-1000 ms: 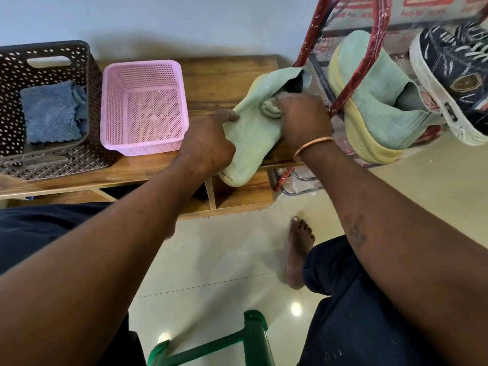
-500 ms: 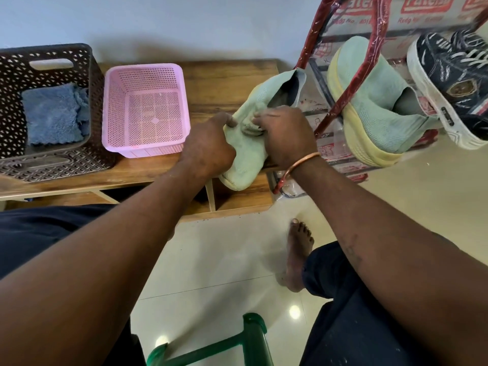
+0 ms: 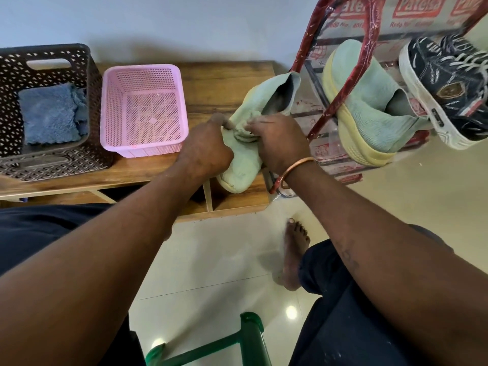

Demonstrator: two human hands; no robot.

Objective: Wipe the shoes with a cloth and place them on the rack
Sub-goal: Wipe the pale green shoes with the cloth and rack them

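Fig.: L hand point(image 3: 203, 151), fingers curled round the near half of a pale green shoe point(image 3: 243, 167), which is over the table's point(image 3: 224, 80) right end. R hand point(image 3: 282, 143) pinches a bunched cloth point(image 3: 244, 132) against the shoe's top. Right: rack point(image 3: 336, 101) w/ matching shoe point(image 3: 369, 109) & dark sneaker point(image 3: 449, 83).
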